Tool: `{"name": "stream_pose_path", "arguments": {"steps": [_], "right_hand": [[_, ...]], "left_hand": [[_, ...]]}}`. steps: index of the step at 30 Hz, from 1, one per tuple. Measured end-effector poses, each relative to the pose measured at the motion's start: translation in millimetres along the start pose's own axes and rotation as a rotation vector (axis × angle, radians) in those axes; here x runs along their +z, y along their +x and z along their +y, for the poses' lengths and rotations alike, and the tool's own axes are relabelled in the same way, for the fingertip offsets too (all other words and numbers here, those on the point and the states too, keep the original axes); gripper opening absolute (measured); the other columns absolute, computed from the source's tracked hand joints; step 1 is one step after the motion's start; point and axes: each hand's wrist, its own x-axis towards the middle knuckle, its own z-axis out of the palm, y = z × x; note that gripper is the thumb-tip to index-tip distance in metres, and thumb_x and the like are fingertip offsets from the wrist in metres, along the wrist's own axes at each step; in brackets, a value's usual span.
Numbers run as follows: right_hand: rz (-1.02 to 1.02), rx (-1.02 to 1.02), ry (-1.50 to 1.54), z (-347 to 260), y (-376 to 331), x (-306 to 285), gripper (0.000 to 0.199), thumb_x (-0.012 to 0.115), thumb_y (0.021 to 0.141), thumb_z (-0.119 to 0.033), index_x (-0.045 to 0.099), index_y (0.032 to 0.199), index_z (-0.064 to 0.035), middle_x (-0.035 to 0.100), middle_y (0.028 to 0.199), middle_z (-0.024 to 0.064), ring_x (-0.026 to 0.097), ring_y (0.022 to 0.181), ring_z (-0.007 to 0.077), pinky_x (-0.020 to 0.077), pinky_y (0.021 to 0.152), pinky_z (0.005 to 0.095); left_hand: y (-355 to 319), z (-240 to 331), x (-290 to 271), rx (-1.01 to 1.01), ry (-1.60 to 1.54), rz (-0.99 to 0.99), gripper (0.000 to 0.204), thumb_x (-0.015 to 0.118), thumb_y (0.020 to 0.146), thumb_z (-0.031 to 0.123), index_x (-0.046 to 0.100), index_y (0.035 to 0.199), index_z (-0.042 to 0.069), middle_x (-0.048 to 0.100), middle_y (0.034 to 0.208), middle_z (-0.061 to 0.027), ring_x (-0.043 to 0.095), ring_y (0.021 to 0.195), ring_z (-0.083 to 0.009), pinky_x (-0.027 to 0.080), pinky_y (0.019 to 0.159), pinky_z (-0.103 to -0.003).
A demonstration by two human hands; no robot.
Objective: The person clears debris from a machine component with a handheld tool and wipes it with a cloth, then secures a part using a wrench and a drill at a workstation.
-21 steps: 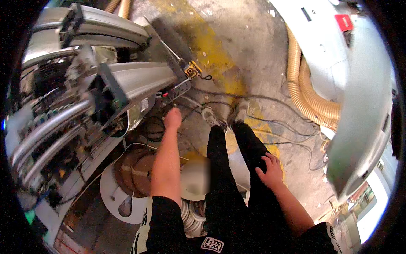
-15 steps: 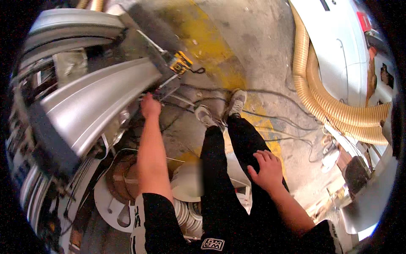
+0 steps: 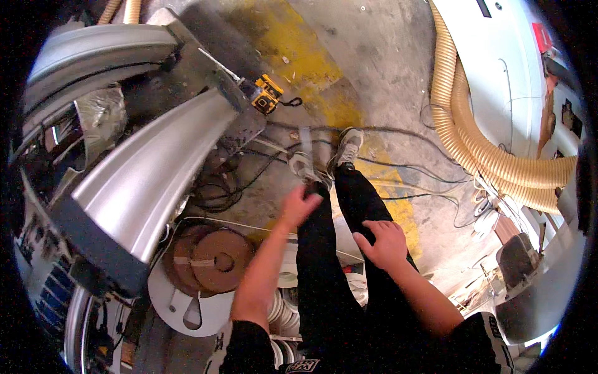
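Note:
My left hand [image 3: 300, 207] is raised over my left leg, its fingers closed around a slim tool. The tool has a dark handle and a pale, motion-blurred blade [image 3: 304, 140] pointing away over my left shoe; its exact kind is unclear. My right hand [image 3: 384, 244] rests on my right thigh with fingers spread, holding nothing. Ahead of my left hand, a yellow-and-black device [image 3: 266, 93] with a wrist loop sits by the far end of a long, curved silver panel [image 3: 162, 165].
Dark cables [image 3: 398, 132] cross the concrete floor. Ribbed tan hoses [image 3: 443, 81] curve along the right beside a white panel [image 3: 501, 68]. At lower left, brown discs [image 3: 237, 255] lie on a white plate [image 3: 163, 293]. Another silver panel [image 3: 103, 47] stands at far left.
My left hand has moved right and nearer, from beside the silver panel's end to over my left leg, bringing the slim tool along. My right hand stays on my thigh.

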Motion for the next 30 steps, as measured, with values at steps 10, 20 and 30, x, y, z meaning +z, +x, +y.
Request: {"name": "stream_pose_path", "arguments": {"steps": [10,20,30], "right_hand": [[0.144,0.326,0.244,17.4,4.5,12.1,0.046,0.067,0.085,-0.048,0.058,0.067,-0.0060,0.063,0.069,0.0180,0.064,0.072,0.0387,0.0497,0.065,0.0523],[0.289,0.183,0.181,-0.8,13.2,-16.0,0.037,0.071,0.079,-0.043,0.057,0.067,-0.0103,0.061,0.063,0.0145,0.063,0.063,0.0377,0.0486,0.058,0.0512],[0.409,0.068,0.440,-43.9,-16.6,-80.0,0.045,0.070,0.083,-0.049,0.063,0.072,-0.0060,0.064,0.068,0.0206,0.065,0.074,0.0415,0.0518,0.068,0.0506]], "left_hand": [[91.1,108.1,-73.4,0.229,-0.219,0.458,0.038,0.077,0.085,0.025,0.061,0.109,0.000,0.068,0.097,-0.0099,0.064,0.087,-0.0215,0.052,0.080,-0.037],[193.5,127.7,-128.5,-0.393,-0.153,0.829,0.067,0.086,0.071,0.035,0.063,0.118,-0.007,0.069,0.115,-0.0213,0.066,0.106,-0.0336,0.049,0.094,-0.043],[-60.1,286.0,-100.6,0.061,-0.278,0.430,0.053,0.086,0.074,0.026,0.063,0.113,0.000,0.070,0.103,-0.0114,0.066,0.088,-0.0233,0.052,0.080,-0.038]]}}
